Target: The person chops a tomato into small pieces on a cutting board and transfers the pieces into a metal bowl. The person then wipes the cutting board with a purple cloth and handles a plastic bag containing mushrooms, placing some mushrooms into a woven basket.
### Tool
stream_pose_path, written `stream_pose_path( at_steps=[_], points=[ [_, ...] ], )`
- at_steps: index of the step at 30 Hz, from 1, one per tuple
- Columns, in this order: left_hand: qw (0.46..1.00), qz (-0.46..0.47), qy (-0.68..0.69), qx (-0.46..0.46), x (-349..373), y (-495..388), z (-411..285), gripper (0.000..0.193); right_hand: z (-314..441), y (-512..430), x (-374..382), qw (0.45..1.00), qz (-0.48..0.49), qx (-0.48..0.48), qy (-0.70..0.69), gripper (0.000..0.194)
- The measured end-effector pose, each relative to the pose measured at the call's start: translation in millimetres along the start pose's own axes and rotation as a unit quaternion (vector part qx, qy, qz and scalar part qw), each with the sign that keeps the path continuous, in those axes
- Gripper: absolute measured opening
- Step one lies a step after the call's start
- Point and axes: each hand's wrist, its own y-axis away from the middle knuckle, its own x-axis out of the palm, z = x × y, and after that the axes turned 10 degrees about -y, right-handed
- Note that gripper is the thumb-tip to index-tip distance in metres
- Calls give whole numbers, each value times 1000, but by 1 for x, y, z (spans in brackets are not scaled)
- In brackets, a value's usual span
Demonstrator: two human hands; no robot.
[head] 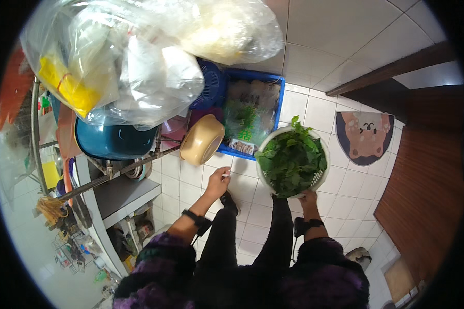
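My right hand (308,198) grips the near rim of a round white plastic colander (260,170). Leafy greens (294,162) heap inside it, and one sprig stands above the far rim. To the left, my left hand (217,183) hangs over the floor with its fingers curled. A small white object (226,175) shows at its fingertips, too small to name. Beyond that hand a beige plastic basin (203,140) is tilted on its side. Behind the colander, a blue plastic crate (281,104) holds a printed clear plastic bag (247,112).
A metal rack (139,161) at left bears a teal basin (116,141) and large clear plastic bags (158,77). Below it is a grey shelf (125,197). On the tiled floor (251,235), a half-round bear mat (365,137) lies right, near a brown wooden door (421,174).
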Motion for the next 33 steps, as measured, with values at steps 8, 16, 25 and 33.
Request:
stream_pose_path(
  at_steps=[8,16,25,33],
  points=[
    [996,14,-70,-47,107,-167,51,27,76,-16,-18,992,91,-72,43,45],
    [963,-191,-143,-124,180,-369,128,36,90,-69,-31,976,181,-104,-63,62],
    [853,-421,-299,76,130,-414,129,53,94,-113,-32,979,169,-104,-46,66],
    [940,-286,-182,-46,133,-371,73,29,95,-93,-9,980,131,-144,-52,42]
  ],
)
